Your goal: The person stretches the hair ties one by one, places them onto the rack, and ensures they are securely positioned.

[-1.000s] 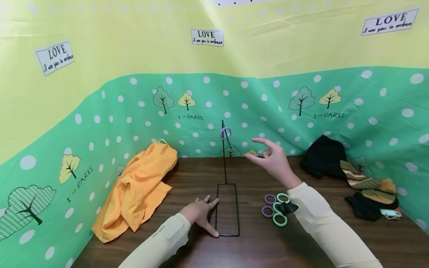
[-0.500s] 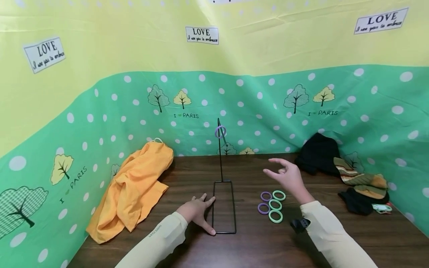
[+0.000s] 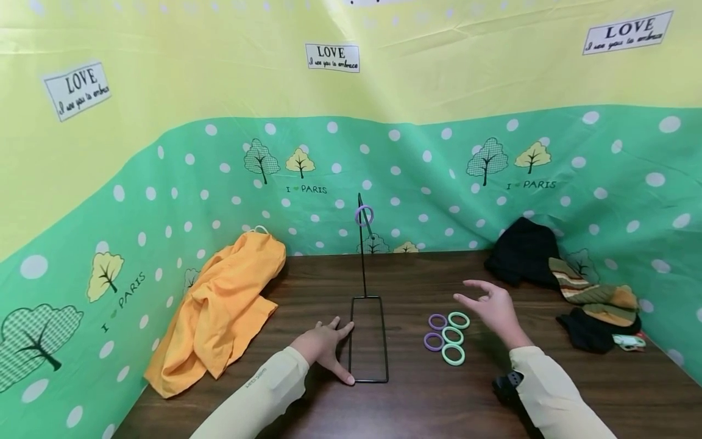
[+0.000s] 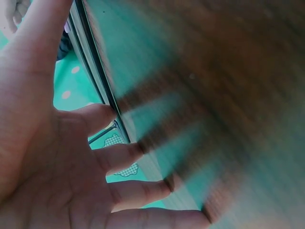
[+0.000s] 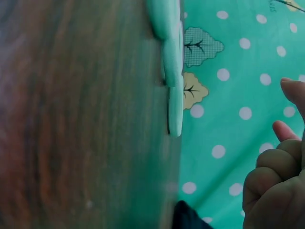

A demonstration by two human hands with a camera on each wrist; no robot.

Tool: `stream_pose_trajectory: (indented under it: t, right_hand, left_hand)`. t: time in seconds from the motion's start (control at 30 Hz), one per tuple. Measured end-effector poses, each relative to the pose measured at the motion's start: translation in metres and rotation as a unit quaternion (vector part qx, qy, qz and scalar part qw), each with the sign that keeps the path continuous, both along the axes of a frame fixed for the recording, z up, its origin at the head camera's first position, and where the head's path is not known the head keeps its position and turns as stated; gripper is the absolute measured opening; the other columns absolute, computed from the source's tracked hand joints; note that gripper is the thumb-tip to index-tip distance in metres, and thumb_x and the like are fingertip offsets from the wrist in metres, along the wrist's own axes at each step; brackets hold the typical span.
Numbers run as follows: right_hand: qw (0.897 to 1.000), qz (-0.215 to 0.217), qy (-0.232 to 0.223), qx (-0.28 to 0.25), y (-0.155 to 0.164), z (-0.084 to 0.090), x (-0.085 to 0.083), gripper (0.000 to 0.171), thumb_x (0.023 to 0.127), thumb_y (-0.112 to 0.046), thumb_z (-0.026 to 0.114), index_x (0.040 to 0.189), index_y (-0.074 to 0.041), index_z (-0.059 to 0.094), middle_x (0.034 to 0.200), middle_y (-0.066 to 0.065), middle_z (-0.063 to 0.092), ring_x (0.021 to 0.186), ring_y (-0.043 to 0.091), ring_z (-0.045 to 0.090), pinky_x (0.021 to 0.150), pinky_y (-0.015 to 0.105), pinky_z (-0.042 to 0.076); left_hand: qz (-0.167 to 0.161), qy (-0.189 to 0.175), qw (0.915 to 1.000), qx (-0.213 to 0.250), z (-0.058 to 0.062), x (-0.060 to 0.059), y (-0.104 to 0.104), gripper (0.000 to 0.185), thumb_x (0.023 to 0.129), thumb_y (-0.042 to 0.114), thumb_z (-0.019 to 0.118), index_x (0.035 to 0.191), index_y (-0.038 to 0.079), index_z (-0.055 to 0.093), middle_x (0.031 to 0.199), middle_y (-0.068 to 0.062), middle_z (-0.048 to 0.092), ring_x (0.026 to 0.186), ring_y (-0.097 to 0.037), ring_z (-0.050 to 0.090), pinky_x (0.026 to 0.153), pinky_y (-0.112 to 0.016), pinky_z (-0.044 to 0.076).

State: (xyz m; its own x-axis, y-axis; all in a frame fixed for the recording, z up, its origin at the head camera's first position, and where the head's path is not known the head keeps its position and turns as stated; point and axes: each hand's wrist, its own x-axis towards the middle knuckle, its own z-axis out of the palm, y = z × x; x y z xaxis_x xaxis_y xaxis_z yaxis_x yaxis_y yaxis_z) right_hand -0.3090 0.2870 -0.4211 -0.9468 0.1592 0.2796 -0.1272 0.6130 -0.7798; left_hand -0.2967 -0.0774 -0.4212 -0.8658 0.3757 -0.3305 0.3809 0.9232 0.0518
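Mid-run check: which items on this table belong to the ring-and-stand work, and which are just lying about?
In use:
wire stand, steadied by the left hand
purple ring on its rod
five loose rings beside the right hand

Lying about:
orange cloth
black garment
striped cloth

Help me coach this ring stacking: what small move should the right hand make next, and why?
Probably lower the right hand onto the nearest green ring: it hovers empty beside the loose rings, one purple ring hangs on the stand, and the left hand steadies the base.
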Motion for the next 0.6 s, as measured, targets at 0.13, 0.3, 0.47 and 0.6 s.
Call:
stream_pose_trajectory:
  t: [0.13,0.3,0.47,0.6]
  right_hand:
    - [1.000,-0.004,-0.011,0.005,0.008,-0.008,-0.001,0.056,0.078,-0.045,0.070,0.119,-0.007,0.059,0.047,-0.008,0.035,0.042,0.007,0.035,0.040,0.026,0.031]
    - [0.999,0.000,-0.033,0.018,0.017,-0.012,-0.004,0.063,0.078,-0.047,0.070,0.122,-0.005,0.057,0.051,-0.004,0.050,0.048,0.008,0.043,0.044,0.027,0.033]
    - [0.995,0.022,-0.081,0.050,0.023,-0.016,-0.008,0.067,0.078,-0.046,0.070,0.125,-0.002,0.054,0.065,0.006,0.059,0.056,0.011,0.047,0.050,0.027,0.037]
    - [0.987,0.065,-0.126,0.068,0.023,-0.020,-0.009,0.068,0.076,-0.041,0.074,0.124,0.002,0.053,0.104,0.021,0.062,0.070,0.014,0.055,0.062,0.028,0.043]
  left_hand:
    - [-0.002,0.001,1.0000,0.001,-0.001,0.000,0.001,0.115,0.054,0.069,0.074,0.148,0.030,0.019,0.154,-0.011,0.020,0.134,-0.047,0.027,0.100,-0.055,0.037]
    - [-0.002,-0.003,1.0000,0.007,-0.002,0.000,0.001,0.116,0.054,0.069,0.074,0.148,0.030,0.019,0.154,-0.011,0.019,0.134,-0.047,0.026,0.100,-0.055,0.037]
    - [0.009,-0.006,0.9999,0.011,0.000,0.000,0.001,0.117,0.053,0.069,0.074,0.148,0.032,0.018,0.155,-0.008,0.017,0.136,-0.045,0.024,0.097,-0.055,0.040]
    - [0.013,-0.008,0.9998,0.011,0.001,0.000,0.000,0.117,0.052,0.068,0.075,0.148,0.033,0.018,0.155,-0.007,0.017,0.136,-0.044,0.023,0.096,-0.054,0.041]
